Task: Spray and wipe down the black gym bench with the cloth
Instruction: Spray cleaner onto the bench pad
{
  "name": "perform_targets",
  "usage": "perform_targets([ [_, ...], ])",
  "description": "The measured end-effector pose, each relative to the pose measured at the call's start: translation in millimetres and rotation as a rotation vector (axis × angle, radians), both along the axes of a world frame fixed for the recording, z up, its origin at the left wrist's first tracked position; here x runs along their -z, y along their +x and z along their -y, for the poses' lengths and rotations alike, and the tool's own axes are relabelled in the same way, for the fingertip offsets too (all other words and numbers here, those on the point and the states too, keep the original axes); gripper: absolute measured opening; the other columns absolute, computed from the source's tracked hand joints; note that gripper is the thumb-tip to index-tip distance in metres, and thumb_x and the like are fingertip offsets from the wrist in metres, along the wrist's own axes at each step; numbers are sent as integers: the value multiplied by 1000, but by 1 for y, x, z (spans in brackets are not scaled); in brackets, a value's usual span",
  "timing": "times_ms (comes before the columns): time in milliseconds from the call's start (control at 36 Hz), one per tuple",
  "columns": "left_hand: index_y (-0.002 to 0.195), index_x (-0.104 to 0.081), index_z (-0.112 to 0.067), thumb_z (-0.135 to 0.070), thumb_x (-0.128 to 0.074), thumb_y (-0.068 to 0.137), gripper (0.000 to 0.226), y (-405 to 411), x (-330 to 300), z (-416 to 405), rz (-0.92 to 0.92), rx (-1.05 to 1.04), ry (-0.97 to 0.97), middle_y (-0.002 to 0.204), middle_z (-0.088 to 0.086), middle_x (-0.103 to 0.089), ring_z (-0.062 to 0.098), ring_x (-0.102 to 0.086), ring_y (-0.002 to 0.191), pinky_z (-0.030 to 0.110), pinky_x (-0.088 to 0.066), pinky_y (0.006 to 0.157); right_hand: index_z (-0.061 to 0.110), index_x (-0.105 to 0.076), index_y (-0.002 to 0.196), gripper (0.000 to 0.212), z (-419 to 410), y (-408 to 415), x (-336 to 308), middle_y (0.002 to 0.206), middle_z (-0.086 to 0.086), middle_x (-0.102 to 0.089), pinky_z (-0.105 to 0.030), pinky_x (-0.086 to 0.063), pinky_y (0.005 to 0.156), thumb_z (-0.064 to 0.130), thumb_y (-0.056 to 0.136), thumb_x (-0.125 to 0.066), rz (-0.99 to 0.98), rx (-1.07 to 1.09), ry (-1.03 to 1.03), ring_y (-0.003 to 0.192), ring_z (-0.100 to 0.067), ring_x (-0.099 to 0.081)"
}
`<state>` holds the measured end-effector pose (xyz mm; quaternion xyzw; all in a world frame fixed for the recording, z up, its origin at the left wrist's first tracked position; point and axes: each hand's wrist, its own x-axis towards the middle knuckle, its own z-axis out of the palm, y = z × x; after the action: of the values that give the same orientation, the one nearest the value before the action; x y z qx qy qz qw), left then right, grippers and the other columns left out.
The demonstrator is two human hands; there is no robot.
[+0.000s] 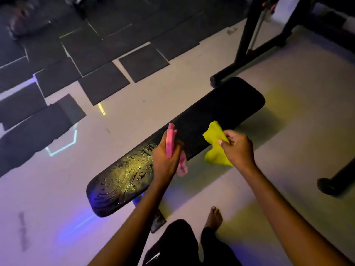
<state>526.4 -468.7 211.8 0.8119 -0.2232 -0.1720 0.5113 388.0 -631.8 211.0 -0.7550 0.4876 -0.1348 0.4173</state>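
Note:
The black gym bench [221, 110] runs diagonally from lower left to upper right across the light floor. Its near end glistens with wet streaks; the far end looks dull. My left hand [165, 160] grips a pink spray bottle [170, 141] above the bench's middle, nozzle pointing away from me. My right hand [237, 148] pinches a yellow cloth [214, 144] just above the bench's right edge; the cloth hangs loose below my fingers and does not touch the pad.
Dark rubber floor mats [96, 54] cover the floor beyond the bench. A black equipment frame [255, 45] stands at the upper right, with another black foot [334, 181] at the right. My bare foot [214, 217] and dark trouser leg are below the bench.

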Motion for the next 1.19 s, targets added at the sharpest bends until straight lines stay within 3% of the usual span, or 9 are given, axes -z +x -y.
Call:
perform_targets([
  [139, 147, -49, -22, -12, -60, 100, 49, 25, 14, 35, -66, -33, 8, 115, 0, -71, 25, -73, 94, 47, -61, 91, 5, -75, 106, 16, 59, 43, 22, 92, -4, -71, -43, -56, 86, 7, 91, -74, -27, -171, 62, 97, -32, -71],
  [333, 128, -55, -31, -32, -58, 96, 32, 66, 55, 66, -50, -140, 58, 97, 7, -69, 36, -71, 85, 56, -61, 77, 2, -75, 112, 22, 124, 128, 64, 105, -17, -77, -39, -55, 87, 4, 90, -73, -98, -326, 23, 101, -36, -72],
  [472, 130, -60, -18, -24, -63, 98, 33, 94, 92, 76, -81, -245, 49, 96, -6, -66, 29, -72, 85, 47, -61, 79, 15, -77, 116, 26, 139, 192, 89, 107, -13, -79, -44, -59, 87, 10, 92, -70, -131, -480, -105, 99, -37, -72],
  [583, 127, -57, -26, -14, -64, 99, 31, 109, 123, 82, -60, -297, 42, 86, -18, -65, 1, -68, 75, 14, -54, 68, 16, -75, 123, 32, 131, 222, 129, 108, -16, -77, -46, -58, 80, 7, 93, -66, -192, -635, -295, 95, -45, -69],
  [639, 132, -59, -18, -14, -63, 100, 32, 115, 137, 83, -73, -317, 48, 91, -6, -72, 11, -73, 76, 23, -60, 70, 11, -74, 121, 31, 121, 225, 160, 102, -18, -73, -47, -55, 76, 2, 93, -63, -228, -749, -365, 91, -45, -67],
  [861, 143, -52, -10, -19, -61, 101, 44, 120, 191, 78, -129, -458, 9, 103, 0, -70, 25, -72, 86, 39, -62, 83, 10, -28, 160, 72, 97, 177, 297, 167, -20, -26, -48, -26, 125, 30, 100, -60, -735, -1156, -341, 154, -37, -26],
  [972, 138, -57, -15, -20, -62, 101, 38, 115, 204, 77, -138, -528, -6, 99, -13, -68, 10, -69, 90, 22, -57, 82, 7, -25, 162, 87, 93, 165, 309, 170, -24, -20, -55, -22, 127, 42, 94, -67, -734, -1152, -401, 158, -42, -20],
  [1111, 120, -59, -28, -24, -61, 100, 20, 108, 210, 68, -81, -618, -16, 91, 10, -71, 27, -69, 78, 45, -61, 75, 7, -30, 159, 79, 90, 180, 294, 166, -24, -28, -56, -26, 125, 44, 97, -61, -728, -1166, -408, 154, -42, -28],
  [1194, 122, -66, -17, -20, -62, 100, 23, 104, 214, 53, -67, -711, -12, 97, 8, -74, 22, -71, 83, 32, -60, 76, 6, -30, 159, 76, 77, 196, 282, 165, -23, -30, -55, -26, 124, 43, 99, -58, -680, -1207, -426, 152, -40, -29],
])
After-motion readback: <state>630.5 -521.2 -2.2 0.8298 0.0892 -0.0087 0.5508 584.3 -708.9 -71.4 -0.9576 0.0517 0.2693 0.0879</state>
